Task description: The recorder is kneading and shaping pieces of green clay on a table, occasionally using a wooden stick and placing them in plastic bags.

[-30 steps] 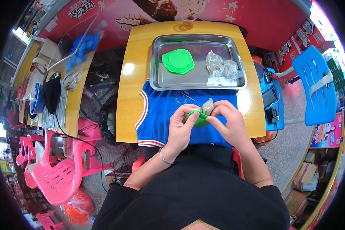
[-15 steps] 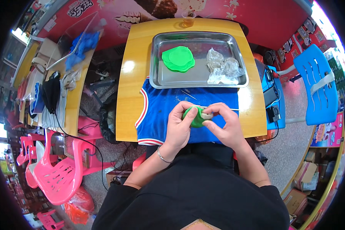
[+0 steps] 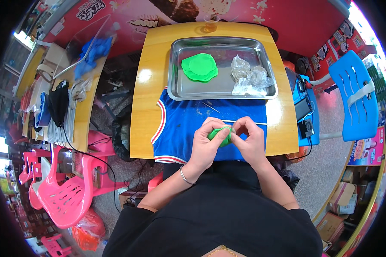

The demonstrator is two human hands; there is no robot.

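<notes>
A soft, bright green round sheet [image 3: 221,136] is bunched up between my hands, above a blue jersey [image 3: 182,128] spread on the table. My left hand [image 3: 206,143] cups it with the thumb pressed on top. The fingertips of my right hand [image 3: 249,140] are closed in a pinch at its right edge. My fingers partly cover the sheet, and anything inside it is hidden. Just beyond my hands, a thin white stick [image 3: 257,123] lies on the jersey, and a short thin pick [image 3: 211,106] rests nearer the tray.
A steel tray [image 3: 171,88] sits on the far part of the yellow table [image 3: 148,103]. It holds stacked green round sheets [image 3: 200,67] and crumpled clear plastic [image 3: 249,75]. Behind it stands a cup of amber liquid [image 3: 210,25]. Blue chair at right, pink chair [image 3: 68,197] at left.
The greyish-tan lump visible at my right fingertips is no longer in sight. My right hand has moved left, closer to my left hand, and now pinches the green sheet's edge.
</notes>
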